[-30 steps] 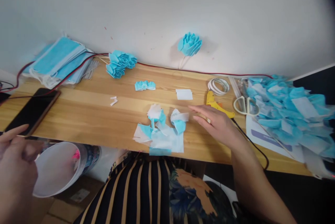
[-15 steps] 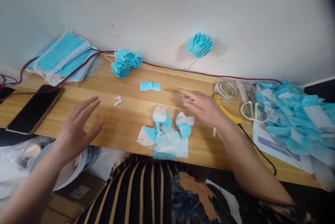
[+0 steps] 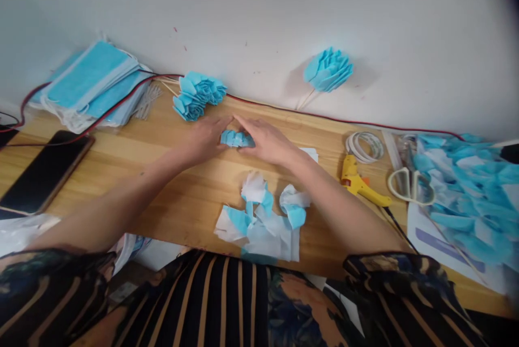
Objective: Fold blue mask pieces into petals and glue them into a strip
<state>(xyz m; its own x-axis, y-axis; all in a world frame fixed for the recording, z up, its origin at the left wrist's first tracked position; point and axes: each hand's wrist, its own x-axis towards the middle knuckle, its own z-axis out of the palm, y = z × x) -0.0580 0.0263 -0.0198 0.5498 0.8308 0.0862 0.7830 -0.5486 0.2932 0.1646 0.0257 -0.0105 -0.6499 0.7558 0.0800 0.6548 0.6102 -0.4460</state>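
Observation:
My left hand and my right hand meet over a small folded blue strip on the wooden table. Fingers of both hands are closed around the strip's ends, the left from the left side, the right from the right. Just in front of my hands lies a heap of blue and white cut scraps. A white paper piece peeks out beside my right wrist.
Blue folded flowers lie by the wall and one on a stick. Stacked face masks and a phone are left. Glue gun, tape roll, scissors and a blue scrap pile are right.
Both hands moved forward to the middle of the table and closed on the small blue strip. The left hand came up from below the table edge; the right left the glue gun area.

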